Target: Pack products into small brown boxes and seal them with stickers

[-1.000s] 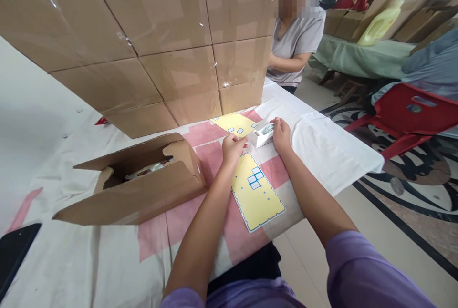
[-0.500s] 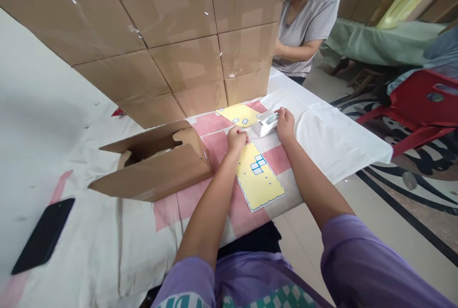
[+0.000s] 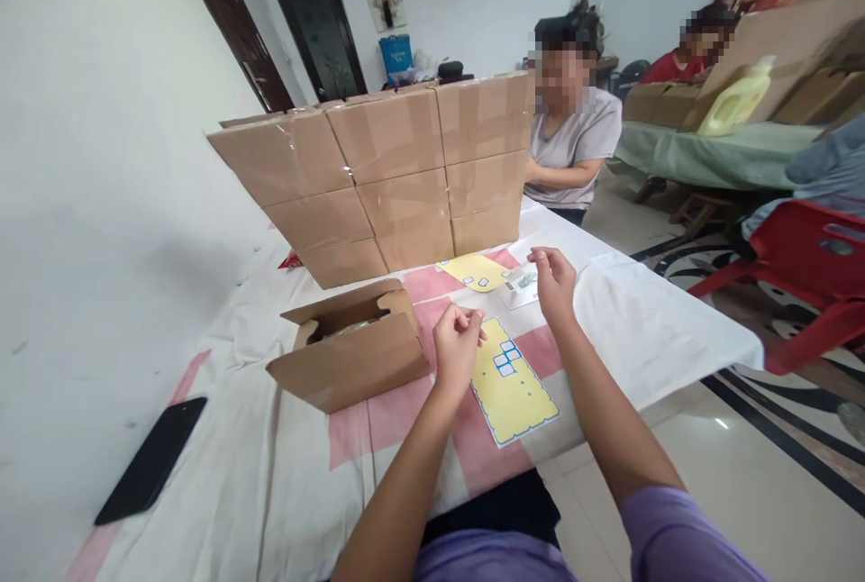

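My left hand (image 3: 459,339) is closed in a loose pinch at the upper left edge of a yellow sheet (image 3: 520,402) with a blue wavy border and pale squares. Anything between its fingertips is too small to make out. Above the table's right part, my right hand (image 3: 556,286) has its fingers bent together towards the thumb; I cannot make out anything in them. Just left of that hand lies a small white box (image 3: 519,290) with a greenish picture, partly hidden by the fingers. Another yellow piece (image 3: 473,273) lies behind it.
An open brown carton (image 3: 365,361) stands left of my left hand. Taped cardboard boxes (image 3: 398,195) are stacked behind it. A black phone (image 3: 152,460) lies at far left. Across the table a person (image 3: 574,140) sits; a red chair (image 3: 811,285) stands at right.
The view has tilted up, showing more of the room. My right hand has come off the white box's side and is raised beside it. My left hand remains near the yellow sheet.
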